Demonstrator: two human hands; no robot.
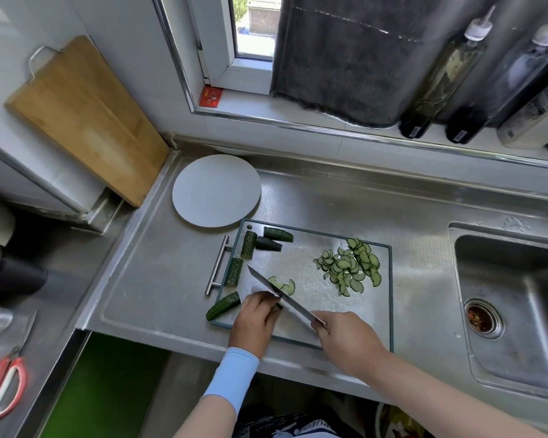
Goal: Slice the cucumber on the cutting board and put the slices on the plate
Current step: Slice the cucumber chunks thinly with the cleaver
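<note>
— Hands first: what are they doing?
— Right hand (345, 338) is wrapped around the handle of a knife (280, 295), fingers curled tight on it. The blade runs up and left across the near part of the board (383, 311).
— And the left?
— Left hand (256, 320), with a pale blue sleeve (231, 379) at the wrist, sits beside the blade with fingers bent down onto the board. Whatever they press is hidden under them, so I cannot tell if they grip a piece.
— Where is the cucumber?
— All on the board. A few fresh slices (283, 284) lie just past the blade. A bigger heap of slices (351, 267) lies toward the far right. Uncut chunks line the left edge: one end piece (222, 306) at the near corner, one (233, 271) above it, and three more (266, 241) at the far left corner.
— The plate?
— Plate (216, 190) is bare, just beyond the board's far left corner, on the steel counter (159, 279).
— Anything else?
— Sink (513, 298) to the right, scissors (2, 385) at the near left, a wooden board (86, 121) leaning on the wall, bottles (443, 74) on the sill.
</note>
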